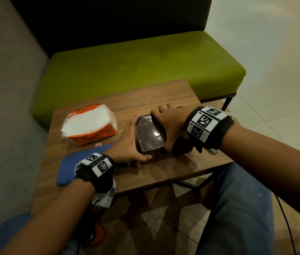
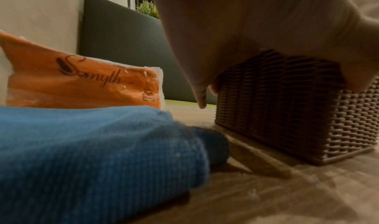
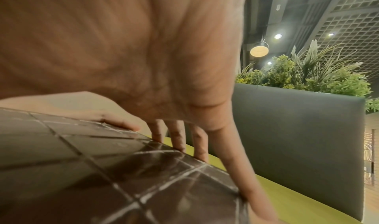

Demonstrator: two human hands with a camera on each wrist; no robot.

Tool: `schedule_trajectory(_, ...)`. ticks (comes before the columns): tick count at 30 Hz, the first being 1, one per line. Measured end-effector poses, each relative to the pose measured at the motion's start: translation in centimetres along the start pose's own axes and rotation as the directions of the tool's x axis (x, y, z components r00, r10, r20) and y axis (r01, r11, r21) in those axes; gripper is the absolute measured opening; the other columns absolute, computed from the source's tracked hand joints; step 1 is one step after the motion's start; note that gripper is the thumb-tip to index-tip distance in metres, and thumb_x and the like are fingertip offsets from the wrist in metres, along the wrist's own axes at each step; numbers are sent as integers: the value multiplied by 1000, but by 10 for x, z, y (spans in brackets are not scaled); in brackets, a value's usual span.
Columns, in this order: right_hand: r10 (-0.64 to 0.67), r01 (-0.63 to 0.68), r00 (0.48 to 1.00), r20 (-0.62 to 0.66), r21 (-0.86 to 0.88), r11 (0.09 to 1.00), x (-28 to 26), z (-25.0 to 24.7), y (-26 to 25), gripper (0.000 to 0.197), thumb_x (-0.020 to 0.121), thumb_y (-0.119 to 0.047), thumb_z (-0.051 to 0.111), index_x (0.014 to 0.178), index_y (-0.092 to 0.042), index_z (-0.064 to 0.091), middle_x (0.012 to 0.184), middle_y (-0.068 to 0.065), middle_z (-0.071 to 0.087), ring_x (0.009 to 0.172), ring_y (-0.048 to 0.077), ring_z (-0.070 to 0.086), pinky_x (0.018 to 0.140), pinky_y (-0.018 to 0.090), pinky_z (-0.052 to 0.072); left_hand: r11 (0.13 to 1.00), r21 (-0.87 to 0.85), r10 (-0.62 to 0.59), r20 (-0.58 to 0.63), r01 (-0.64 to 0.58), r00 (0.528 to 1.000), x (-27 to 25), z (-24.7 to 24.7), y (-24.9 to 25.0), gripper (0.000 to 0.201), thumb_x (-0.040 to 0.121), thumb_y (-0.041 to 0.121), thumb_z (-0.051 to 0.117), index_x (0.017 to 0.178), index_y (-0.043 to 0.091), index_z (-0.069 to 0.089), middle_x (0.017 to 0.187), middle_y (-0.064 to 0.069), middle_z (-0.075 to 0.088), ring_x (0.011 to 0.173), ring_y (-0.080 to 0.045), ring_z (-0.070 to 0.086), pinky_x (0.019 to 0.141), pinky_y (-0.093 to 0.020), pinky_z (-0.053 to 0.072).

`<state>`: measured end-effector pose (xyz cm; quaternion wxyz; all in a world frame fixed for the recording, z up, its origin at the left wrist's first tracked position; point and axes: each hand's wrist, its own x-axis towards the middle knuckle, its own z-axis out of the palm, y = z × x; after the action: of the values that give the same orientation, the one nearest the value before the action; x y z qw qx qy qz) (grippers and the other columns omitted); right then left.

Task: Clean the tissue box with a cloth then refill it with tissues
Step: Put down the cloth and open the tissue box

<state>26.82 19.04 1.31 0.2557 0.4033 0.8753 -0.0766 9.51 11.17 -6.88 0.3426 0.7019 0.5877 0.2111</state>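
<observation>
Nearest me are my two forearms, each with one black wristband carrying white square code tags. At far left on the worktop [image 1: 164,100] lies one folded blue cloth [image 1: 75,168], partly under my left wrist. Beyond it sits one orange pack of tissues [image 1: 90,124], torn open with the white stack showing; the left wrist view shows script on its side that reads something like "Somyth". To the right, near the worktop's middle, stands the one brown woven tissue box [image 1: 150,133], bottom side up, its glossy base ribbed into squares. My left hand [image 1: 129,144] grips its left side, fingers curled over the far edge and thumb along the near corner. My right hand [image 1: 169,124] grips the right side, fingers hooked over the far edge and thumb down the near face. One green bench [image 1: 145,63] stands behind the worktop, and plants show above its dark backrest.
</observation>
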Motion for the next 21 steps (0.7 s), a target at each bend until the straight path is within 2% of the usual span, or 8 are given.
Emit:
schedule_trajectory(2,-3,3,1000,-5,-12,1000,-1,0,-1,127,51,-55,86,147,-16,13,143,10,29,135,33,25,101,55,41,1000,0,8,0,-8,1000,-1,0,0,135,49,48,82,147,30,-8,152,4,11,140,-15,20,117,-38,22)
schedule_trajectory(6,-11,10,1000,-18,-18,1000,-2,0,-2,127,51,-55,86,148,-15,14,142,10,31,135,33,26,102,52,41,1000,25,19,-13,-18,1000,0,-1,1,134,56,30,89,148,27,-8,152,0,14,138,-15,20,115,-33,21)
schedule_trajectory(12,-20,20,1000,-10,-8,1000,1,-1,-1,124,52,-53,86,147,-14,16,142,11,32,133,33,27,103,51,41,998,9,70,-30,-70,997,-1,0,-1,130,56,26,89,147,36,-5,150,2,17,133,-7,21,111,-28,21)
schedule_trajectory(17,-18,17,1000,25,19,1000,2,-12,2,112,57,-55,83,144,-15,25,138,9,39,128,30,36,99,45,40,996,-23,85,-55,-86,995,-2,2,-5,129,54,27,89,146,40,-1,146,5,20,136,-14,25,113,-36,27)
schedule_trajectory(21,-19,19,1000,24,7,1000,3,-5,0,122,54,-54,86,147,-16,17,142,11,31,133,33,27,104,52,39,997,24,70,-36,-69,997,-1,0,-4,126,53,36,89,146,36,3,144,1,21,133,-16,26,113,-42,29)
